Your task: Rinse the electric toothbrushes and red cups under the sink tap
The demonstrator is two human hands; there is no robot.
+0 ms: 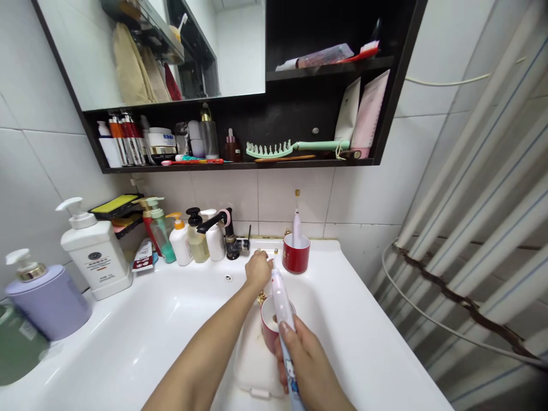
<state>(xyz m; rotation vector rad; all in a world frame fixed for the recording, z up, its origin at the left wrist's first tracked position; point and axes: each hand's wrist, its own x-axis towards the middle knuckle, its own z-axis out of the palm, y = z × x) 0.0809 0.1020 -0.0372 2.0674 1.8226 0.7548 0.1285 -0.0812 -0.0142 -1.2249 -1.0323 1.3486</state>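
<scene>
My right hand (310,357) is closed around an electric toothbrush (281,297), pale pink above and blue with a printed figure lower down. The brush slants upward toward my left hand (259,271). That hand is at the sink's back ledge, its fingers curled together beside the brush's upper end; what they hold, if anything, is hidden. Behind the brush is a red cup (269,334) with a white inside, close to my right fingers; whether they touch it I cannot tell. Below the cup, a whitish lidded box (257,371) lies in the sink.
A second red cup (295,260) on the ledge holds a pink-white handle (297,228). The black faucet (231,237) stands left of my left hand, beside several pump bottles (197,240). A dark shelf (240,166) with a green hairbrush (274,149) hangs above the white sink (171,319).
</scene>
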